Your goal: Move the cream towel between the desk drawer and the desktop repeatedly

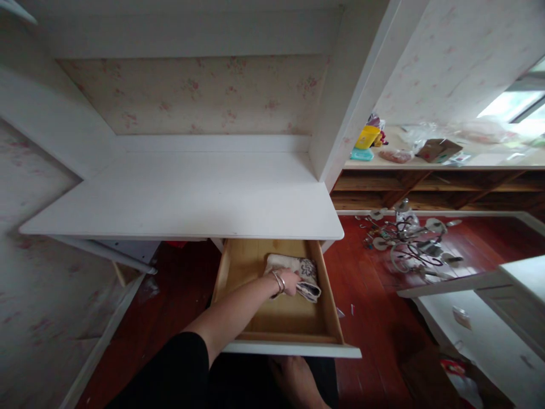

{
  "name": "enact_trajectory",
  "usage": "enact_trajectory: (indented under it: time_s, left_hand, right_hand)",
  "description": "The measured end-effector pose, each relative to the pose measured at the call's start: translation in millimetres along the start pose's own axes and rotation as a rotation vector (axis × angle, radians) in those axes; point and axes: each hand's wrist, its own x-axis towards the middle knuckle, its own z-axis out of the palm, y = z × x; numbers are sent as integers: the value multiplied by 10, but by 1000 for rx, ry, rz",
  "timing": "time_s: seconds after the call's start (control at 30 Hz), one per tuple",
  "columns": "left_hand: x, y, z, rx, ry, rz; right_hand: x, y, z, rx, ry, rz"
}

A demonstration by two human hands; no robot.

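My left hand [290, 281], with bracelets at the wrist, is inside a pulled-out wooden drawer [238, 267]. Its fingers are closed on a folded cream cloth [284, 262] with a dark pattern, which lies toward the drawer's right side. Below the drawer's white front, my right hand [293, 372] is low in the view near my dark clothing; its fingers are partly hidden, and I cannot make out whether it holds anything.
Above the drawer is a white desk top [204, 196] with side panels. To the right, a chandelier [413, 241] lies on the red floor [361, 284], before a low shelf [481, 166] with bags and a box. White furniture [511, 301] stands at the lower right.
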Motion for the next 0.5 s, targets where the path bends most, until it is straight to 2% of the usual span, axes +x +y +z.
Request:
enact_trajectory:
  time_s: [0.1, 0.17, 0.33, 0.5]
  left_hand:
    - [-182, 172, 157, 122, -192, 29]
    - [-290, 244, 259, 119, -252, 67]
    - [-536, 259, 353, 27, -144, 52]
    - [-887, 57, 390, 22, -154, 60]
  right_hand:
    - [-1, -11, -7, -13, -2, -2]
    - [7, -8, 16, -33, -8, 3]
    - [13, -6, 47, -8, 8, -25]
    - [-6, -34, 3, -5, 26, -21]
